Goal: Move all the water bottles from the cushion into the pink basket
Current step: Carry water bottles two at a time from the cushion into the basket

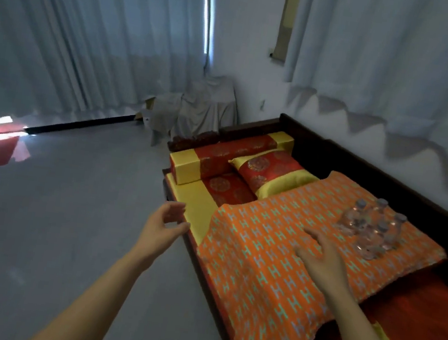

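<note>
Clear water bottles [370, 228] clustered near far right corner of cushion [257, 290]. My left hand [166, 222] and right hand [317, 255] loose, holding nothing.

seeing water bottles [371, 229] blurring into one clear overlapping cluster near the far right corner of the cushion [261, 261], failing to tell their count | losing the cushion's near corner at the bottom edge | losing bench [421, 313] at the right edge | noting right hand [317, 255] covering a cushion patch | losing forearms [102, 291] at the bottom edge
</note>
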